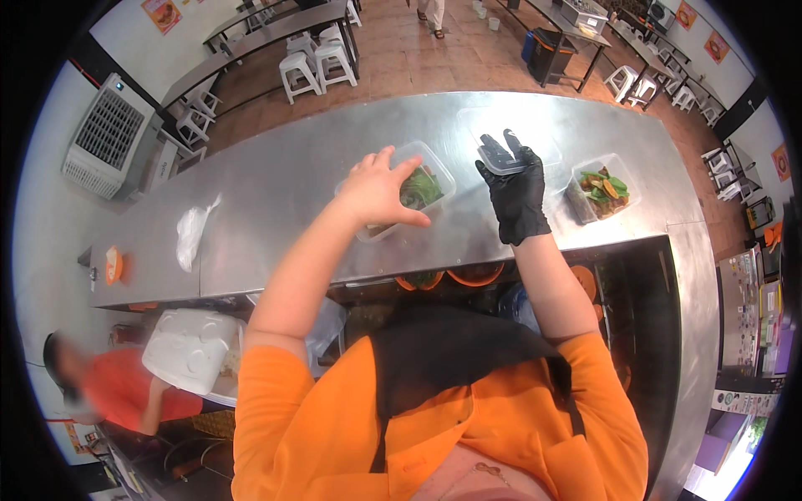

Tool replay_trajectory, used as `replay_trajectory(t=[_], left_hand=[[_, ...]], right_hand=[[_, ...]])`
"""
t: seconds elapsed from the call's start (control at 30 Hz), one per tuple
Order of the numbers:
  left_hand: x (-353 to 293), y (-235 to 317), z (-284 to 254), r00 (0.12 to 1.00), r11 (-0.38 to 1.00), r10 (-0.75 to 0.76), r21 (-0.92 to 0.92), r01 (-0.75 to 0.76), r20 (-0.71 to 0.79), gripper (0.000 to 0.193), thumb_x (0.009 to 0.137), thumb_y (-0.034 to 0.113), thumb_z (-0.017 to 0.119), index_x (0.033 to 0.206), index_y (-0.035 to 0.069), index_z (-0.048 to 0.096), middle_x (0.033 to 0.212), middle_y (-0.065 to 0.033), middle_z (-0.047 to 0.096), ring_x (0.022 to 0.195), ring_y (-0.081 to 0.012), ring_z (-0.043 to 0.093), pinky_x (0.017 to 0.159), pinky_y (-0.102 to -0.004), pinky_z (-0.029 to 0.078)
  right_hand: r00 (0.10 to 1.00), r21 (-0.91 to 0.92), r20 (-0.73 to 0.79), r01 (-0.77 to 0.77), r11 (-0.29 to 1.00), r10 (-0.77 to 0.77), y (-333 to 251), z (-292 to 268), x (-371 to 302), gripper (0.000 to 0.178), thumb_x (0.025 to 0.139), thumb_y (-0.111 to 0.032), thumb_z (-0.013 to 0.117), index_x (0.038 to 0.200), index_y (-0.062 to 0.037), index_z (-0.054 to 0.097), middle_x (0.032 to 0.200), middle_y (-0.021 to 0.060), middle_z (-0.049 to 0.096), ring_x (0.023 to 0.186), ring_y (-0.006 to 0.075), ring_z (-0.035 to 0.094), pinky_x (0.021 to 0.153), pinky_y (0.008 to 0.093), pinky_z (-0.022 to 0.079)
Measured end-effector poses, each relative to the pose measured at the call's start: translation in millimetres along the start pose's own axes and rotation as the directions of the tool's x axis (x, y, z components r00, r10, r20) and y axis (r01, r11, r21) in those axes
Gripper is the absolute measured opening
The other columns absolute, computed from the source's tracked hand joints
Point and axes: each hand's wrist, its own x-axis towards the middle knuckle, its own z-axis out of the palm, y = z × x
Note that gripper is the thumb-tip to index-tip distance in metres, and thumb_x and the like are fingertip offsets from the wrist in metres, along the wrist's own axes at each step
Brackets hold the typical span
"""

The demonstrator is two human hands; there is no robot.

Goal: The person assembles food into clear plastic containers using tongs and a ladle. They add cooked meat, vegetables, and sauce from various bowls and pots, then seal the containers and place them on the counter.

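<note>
I judge the left tub and right tub already filled, seemingly unlidded; my left hand is spread, my right hand grips clear plastic.

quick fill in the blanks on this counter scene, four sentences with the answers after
1. The glove on the right hand is coloured ____.
2. The leaves in the clear plastic container by the left hand are coloured ____.
3. The white plastic bag on the metal counter lies to the ____ of the left hand.
4. The person's own sleeves are coloured ____.

Missing words: black; green; left; orange.
</note>
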Motion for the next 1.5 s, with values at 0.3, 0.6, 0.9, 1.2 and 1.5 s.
replay_trajectory(t=[0.3,0.6,0.9,1.2,1.5], left_hand=[[12,-9,21,0.993,0.993,0.075,0.097,-0.066,-0.096,0.107,0.065,0.075,0.071,0.153,0.025,0.039,0.158,-0.0284,0.024,0.141,-0.0479,0.029,0.119,-0.0538,0.018],[5,-12,31,0.982,0.989,0.100,0.124,-0.081,-0.161,0.107,0.070,0.076,0.066,0.156,0.023,0.032,0.158,-0.0320,0.018,0.146,-0.0466,0.021,0.118,-0.0570,0.014],[12,-27,22,0.981,0.985,0.127,0.137,-0.107,-0.145,0.108,0.071,0.078,0.065,0.156,0.019,0.034,0.161,-0.0288,0.017,0.149,-0.0434,0.017,0.120,-0.0556,0.009],[-2,11,-19,0.856,0.901,0.189,-0.261,-0.347,-0.482,0.132,0.048,0.039,0.094,0.158,0.014,0.025,0.164,-0.0237,0.014,0.149,-0.0425,0.022,0.119,-0.0492,0.027],[21,86,22,0.829,0.805,0.214,-0.389,-0.449,-0.516,0.121,0.053,0.022,0.093,0.154,0.014,0.028,0.156,-0.0254,0.026,0.144,-0.0431,0.030,0.116,-0.0498,0.030]], right_hand=[[0.654,-0.517,0.756,0.626,0.584,-0.032,40,17,55,0.042,0.104,-0.014,0.034,0.138,0.0011,0.053,0.136,0.0162,0.060,0.126,0.0271,0.058,0.110,0.0378,0.040],[0.774,-0.671,0.633,0.545,0.502,0.006,70,14,46,0.039,0.105,-0.019,0.038,0.134,-0.0009,0.057,0.132,0.0191,0.062,0.123,0.0314,0.059,0.103,0.0394,0.045],[0.740,-0.633,0.632,0.664,0.398,-0.229,68,19,41,0.042,0.106,-0.027,0.041,0.134,-0.0003,0.059,0.116,0.0168,0.070,0.103,0.0239,0.065,0.093,0.0359,0.049],[0.759,-0.699,0.640,0.638,0.321,-0.116,-8,11,-26,0.042,0.106,-0.021,0.039,0.142,-0.0040,0.052,0.082,0.0102,0.067,0.077,0.0189,0.065,0.076,0.0341,0.052],[0.744,-0.788,0.613,0.601,0.134,0.268,-65,0,-63,0.043,0.100,-0.020,0.051,0.138,0.0002,0.052,0.100,0.0152,0.068,0.088,0.0246,0.066,0.083,0.0365,0.051]])
